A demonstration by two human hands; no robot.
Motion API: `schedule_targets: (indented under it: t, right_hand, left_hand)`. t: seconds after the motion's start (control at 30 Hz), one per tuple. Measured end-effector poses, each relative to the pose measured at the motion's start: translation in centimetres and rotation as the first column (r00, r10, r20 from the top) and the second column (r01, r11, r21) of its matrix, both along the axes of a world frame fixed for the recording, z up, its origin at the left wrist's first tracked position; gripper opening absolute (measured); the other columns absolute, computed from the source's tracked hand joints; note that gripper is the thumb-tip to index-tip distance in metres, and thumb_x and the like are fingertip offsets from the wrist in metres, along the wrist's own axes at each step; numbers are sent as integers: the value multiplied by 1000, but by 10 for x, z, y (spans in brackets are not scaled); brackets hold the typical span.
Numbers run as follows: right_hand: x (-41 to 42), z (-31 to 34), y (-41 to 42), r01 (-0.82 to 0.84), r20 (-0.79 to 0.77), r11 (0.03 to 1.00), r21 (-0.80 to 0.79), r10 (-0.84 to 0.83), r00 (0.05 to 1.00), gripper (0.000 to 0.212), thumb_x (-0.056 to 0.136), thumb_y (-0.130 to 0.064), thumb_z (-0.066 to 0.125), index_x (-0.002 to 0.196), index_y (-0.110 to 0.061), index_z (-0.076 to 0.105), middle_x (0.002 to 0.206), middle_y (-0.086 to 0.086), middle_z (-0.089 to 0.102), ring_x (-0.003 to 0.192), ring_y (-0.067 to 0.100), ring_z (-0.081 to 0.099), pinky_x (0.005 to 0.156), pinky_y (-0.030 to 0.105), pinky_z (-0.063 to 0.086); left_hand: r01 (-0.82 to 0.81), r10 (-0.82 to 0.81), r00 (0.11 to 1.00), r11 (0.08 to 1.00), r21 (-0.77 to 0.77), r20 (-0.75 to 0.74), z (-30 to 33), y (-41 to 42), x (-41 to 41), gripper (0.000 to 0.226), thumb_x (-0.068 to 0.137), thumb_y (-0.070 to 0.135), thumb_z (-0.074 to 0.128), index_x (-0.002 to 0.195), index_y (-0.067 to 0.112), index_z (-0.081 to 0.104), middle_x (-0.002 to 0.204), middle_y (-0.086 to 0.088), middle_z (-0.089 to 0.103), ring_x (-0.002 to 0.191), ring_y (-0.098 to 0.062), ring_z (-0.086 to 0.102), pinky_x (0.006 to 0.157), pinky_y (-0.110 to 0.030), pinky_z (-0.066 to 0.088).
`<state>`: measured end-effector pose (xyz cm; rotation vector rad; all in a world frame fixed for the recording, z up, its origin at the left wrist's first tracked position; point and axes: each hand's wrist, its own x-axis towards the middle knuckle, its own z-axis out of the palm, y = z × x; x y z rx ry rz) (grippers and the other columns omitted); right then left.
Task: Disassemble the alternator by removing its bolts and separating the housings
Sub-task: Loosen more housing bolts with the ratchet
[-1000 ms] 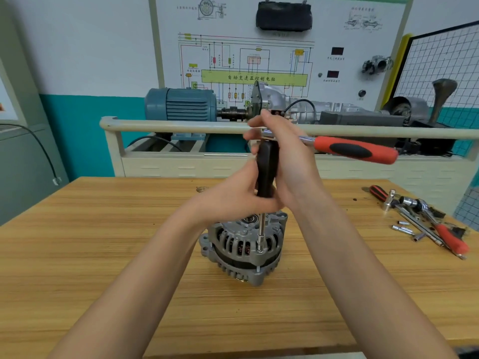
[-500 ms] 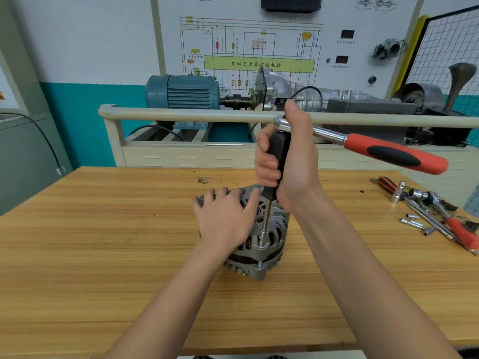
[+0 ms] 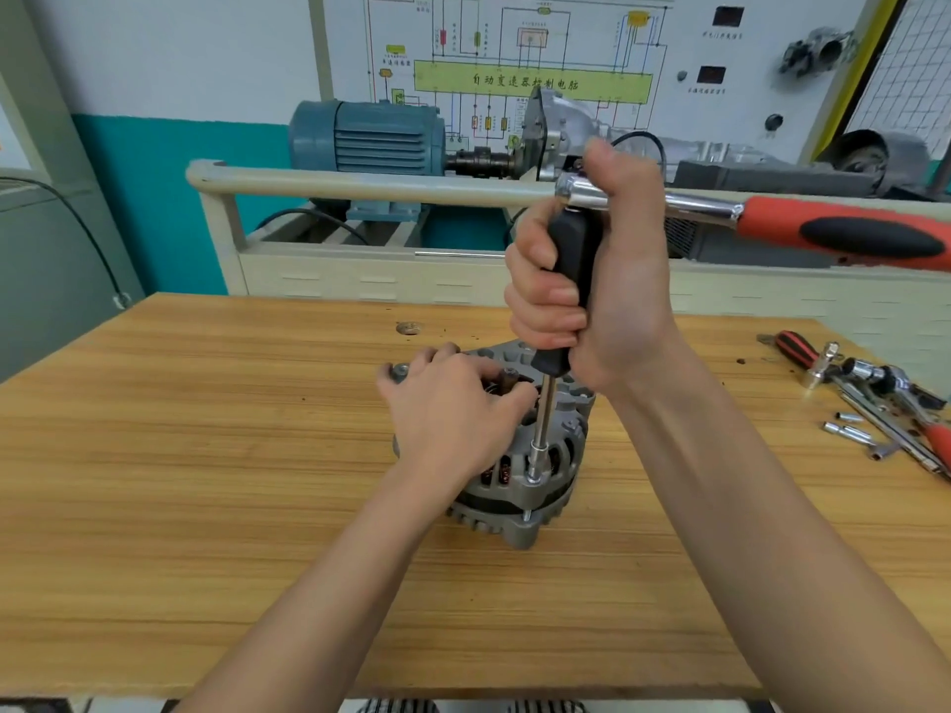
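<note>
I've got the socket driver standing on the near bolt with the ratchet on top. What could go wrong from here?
1. The driver is tall and the ratchet sits high on it, so side force may tip the socket off the bolt.
2. The left hand rests on the alternator right beside the shaft; a slip could hit its fingers.
3. The alternator stands loose on the table and could twist.

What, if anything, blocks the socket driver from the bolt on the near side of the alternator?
Nothing visible. The socket driver stands on the bolt at the alternator rim; the left hand rests beside it, the right hand grips the handle.
</note>
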<state>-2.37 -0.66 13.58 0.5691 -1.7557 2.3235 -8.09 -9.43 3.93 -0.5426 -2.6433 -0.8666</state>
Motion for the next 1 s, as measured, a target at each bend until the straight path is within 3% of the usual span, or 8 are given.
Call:
schedule_targets:
  t: [0.5,1.0]
  right_hand:
    - [-3,2,3,-137,-9,991,-3,137,991,54,91,-50,26,52,-14,36,38,-6,28,29,7,17,39,9,20]
    - [-6,3,3,-219,-19,976,-5,219,975,50,88,-45,28,52,-11,34,36,-4,27,27,7,18,39,8,22]
  left_hand:
    - [-2,4,999,999,38,-49,0,0,0,39,78,52,56,47,32,45,69,13,44,94,-17,48,103,-51,25]
    - [60,-56,996,996,63,-69,-1,-2,-5,28,79,47,61,62,25,69,71,8,57,96,-18,52,102,-46,25]
